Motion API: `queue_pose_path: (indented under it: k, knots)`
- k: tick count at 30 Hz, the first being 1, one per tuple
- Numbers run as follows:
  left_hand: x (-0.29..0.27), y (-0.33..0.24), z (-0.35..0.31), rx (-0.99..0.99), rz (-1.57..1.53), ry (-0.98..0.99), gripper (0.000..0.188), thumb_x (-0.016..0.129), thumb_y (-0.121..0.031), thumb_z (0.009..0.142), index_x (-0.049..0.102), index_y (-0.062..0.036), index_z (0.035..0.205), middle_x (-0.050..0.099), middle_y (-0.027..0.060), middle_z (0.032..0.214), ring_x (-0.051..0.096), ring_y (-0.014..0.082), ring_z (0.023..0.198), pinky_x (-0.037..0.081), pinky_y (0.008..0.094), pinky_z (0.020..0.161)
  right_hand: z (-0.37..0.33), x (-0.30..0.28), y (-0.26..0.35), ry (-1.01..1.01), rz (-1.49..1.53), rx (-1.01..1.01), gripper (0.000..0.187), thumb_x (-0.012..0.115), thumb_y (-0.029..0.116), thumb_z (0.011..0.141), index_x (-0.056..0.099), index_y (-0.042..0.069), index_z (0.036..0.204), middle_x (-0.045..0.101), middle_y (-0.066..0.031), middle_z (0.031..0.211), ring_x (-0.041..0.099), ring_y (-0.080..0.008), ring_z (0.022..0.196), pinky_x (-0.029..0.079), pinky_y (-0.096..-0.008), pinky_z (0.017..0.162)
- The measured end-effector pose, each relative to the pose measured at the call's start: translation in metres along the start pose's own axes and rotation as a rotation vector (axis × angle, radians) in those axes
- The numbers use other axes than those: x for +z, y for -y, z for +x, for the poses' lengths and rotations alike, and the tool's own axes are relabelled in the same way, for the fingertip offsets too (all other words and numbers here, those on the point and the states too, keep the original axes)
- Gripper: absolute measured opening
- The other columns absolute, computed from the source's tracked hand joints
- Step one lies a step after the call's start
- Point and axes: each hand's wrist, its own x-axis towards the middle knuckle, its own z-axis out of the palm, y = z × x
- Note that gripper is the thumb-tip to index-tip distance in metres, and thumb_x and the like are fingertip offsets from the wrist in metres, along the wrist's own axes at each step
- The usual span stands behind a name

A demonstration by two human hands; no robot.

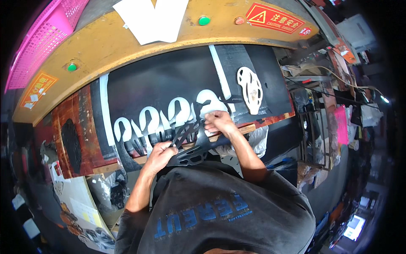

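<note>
The two hands are held apart over the near edge of the tabletop (91,154), with a black cut-out strip (185,134) slanting between them. The lower end of the strip is gripped by the bent fingers of the left hand (162,155); its upper end is met by the fingertips of the right hand (218,122), though whether it is pinched there cannot be told. Just right of the left hand, close to the dark shirt (203,199), a black openwork piece (191,156) is seen; whether it is joined to the strip cannot be made out. Beyond the hands, white arch-shaped pieces (215,105) are set in a row along a black sheet (160,76), the rightmost being partly covered by the right hand. Farther right, well apart from both hands, a white perforated sole-shaped plate (253,96) is laid flat. The far side is bounded by a yellow machine beam (101,51).
</note>
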Motion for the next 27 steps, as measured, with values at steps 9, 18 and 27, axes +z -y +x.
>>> queue_pose_path:
  k: [9,18,27]
  knots:
    - [-0.022,-0.005,0.043,0.531,0.767,-0.116,0.046,0.070,-0.046,0.098,0.074,-0.0001,0.105,0.074,0.0172,0.086,0.071,0.0365,0.088,0.054,0.0485,0.080,0.020,0.027,0.007,-0.456,-0.813,-0.593,0.022,0.066,0.020,0.099,0.073,0.000,0.096,0.076,-0.0233,0.089,0.075,-0.0402,0.090,0.059,-0.0483,0.082]
    - [0.041,-0.062,0.187,0.289,0.926,-0.180,0.064,0.048,-0.054,0.107,0.074,0.0049,0.102,0.077,0.0284,0.094,0.078,0.0357,0.085,0.062,0.0485,0.083,0.003,0.035,0.011,-0.434,-1.032,-0.966,0.017,0.066,0.016,0.093,0.075,0.003,0.088,0.074,-0.0234,0.088,0.073,-0.0453,0.086,0.059,-0.0519,0.078]
    - [0.012,-0.029,0.220,0.220,0.547,-0.289,0.057,0.041,-0.036,0.113,0.067,0.0072,0.087,0.068,0.0172,0.063,0.070,0.0265,0.050,0.061,0.0406,0.050,-0.062,0.013,-0.051,-0.370,-1.089,-0.991,0.010,0.066,0.011,0.091,0.071,0.004,0.087,0.073,-0.0176,0.087,0.073,-0.0381,0.083,0.058,-0.0487,0.072]
